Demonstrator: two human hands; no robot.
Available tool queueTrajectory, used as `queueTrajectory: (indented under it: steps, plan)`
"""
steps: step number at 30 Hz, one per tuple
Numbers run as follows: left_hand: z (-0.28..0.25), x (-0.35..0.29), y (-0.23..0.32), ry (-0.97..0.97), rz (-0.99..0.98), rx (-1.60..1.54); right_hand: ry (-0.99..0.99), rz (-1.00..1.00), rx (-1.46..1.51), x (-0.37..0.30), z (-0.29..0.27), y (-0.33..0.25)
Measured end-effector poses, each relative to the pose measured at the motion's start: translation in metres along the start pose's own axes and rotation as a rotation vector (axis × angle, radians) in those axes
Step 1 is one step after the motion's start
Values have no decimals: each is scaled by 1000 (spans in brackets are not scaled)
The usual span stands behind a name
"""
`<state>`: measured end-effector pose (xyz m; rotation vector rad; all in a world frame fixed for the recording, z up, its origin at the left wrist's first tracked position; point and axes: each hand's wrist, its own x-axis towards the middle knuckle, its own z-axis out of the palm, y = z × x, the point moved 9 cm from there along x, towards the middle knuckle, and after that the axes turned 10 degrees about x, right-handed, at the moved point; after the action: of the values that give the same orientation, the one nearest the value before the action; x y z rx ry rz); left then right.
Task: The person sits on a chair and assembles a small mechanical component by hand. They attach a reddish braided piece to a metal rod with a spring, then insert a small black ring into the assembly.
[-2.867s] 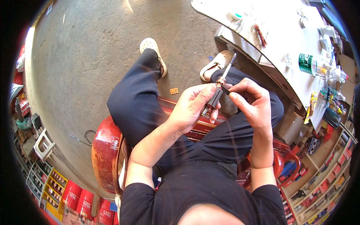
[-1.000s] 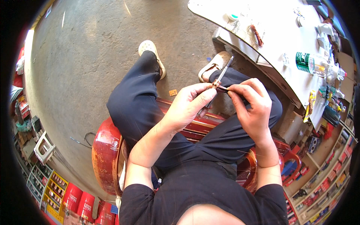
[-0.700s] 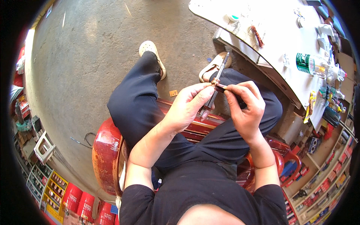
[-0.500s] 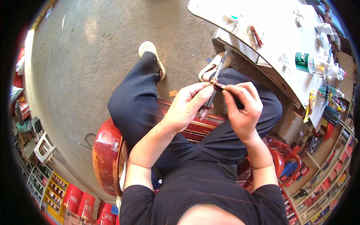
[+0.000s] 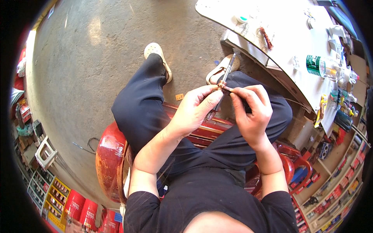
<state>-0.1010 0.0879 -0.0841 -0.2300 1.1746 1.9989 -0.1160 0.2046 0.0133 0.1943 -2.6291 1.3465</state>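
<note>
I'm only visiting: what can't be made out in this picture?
All in the head view:
- Lower part of the metal rod: partly hidden by the left grip.
- One end of the thin dark strip: covered by the fingertips of the right grip.
- Far side of the white table: cut off by the top edge.
- Goods on the right-hand shelves: too small to identify.

I count one silver metal rod [image 5: 228, 69] in my left grip [image 5: 193, 110], one thin dark strip [image 5: 227, 90] in my right grip [image 5: 253, 112], two cream perforated clogs [image 5: 154, 49] beyond both, one flat orange square [image 5: 179, 96] leftward, one slender reddish-brown bundle [image 5: 266, 39] rightward.
</note>
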Motion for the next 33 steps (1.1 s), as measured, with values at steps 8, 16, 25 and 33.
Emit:
queueTrajectory:
  steps: [8,16,25,33]
  plan:
    - [-2,1,-14,38,-47,-123,43,-49,-68,-9,8,3]
    - [0,9,-20,38,-47,-273,63,184,180,-6,14,30]
    - [-4,11,-5,23,92,-89,432,354,24,25,-79,103]
    - [-8,11,4,142,231,387,404,114,-453,46,-99,144]
